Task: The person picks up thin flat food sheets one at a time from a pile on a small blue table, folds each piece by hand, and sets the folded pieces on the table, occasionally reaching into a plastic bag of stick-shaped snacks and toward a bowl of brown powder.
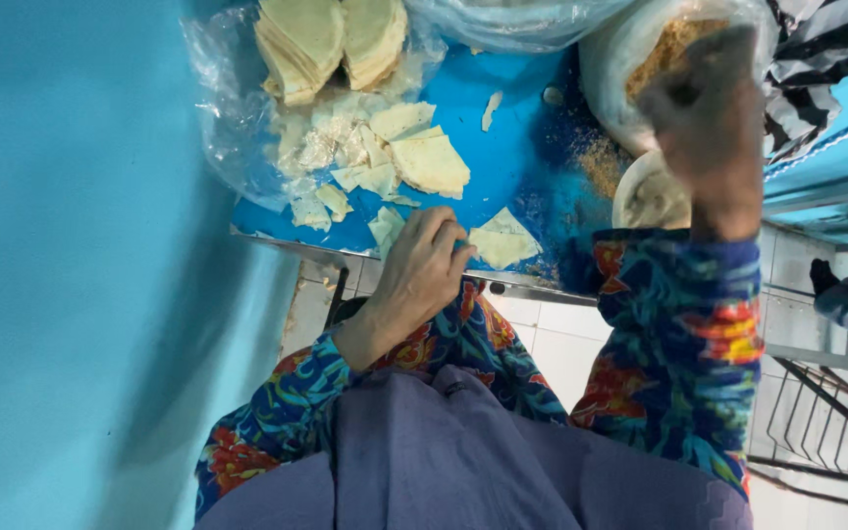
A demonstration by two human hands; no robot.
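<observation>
Hands at a blue board of pastry pieces

Left hand [424, 263], frame centre, curls its fingers onto a pale pastry triangle [503, 243]; right hand [704, 118], upper right, is blurred over a small bowl [645, 196], grip unclear; stacked wrappers [331, 39] lie upper left on the blue board [527, 147].

A striped black-and-white cloth [817, 59] lies at far right. A metal wire rack [826, 412] stands at near right over white floor tiles [552, 344]. A plain blue wall [80, 265] fills the left.
</observation>
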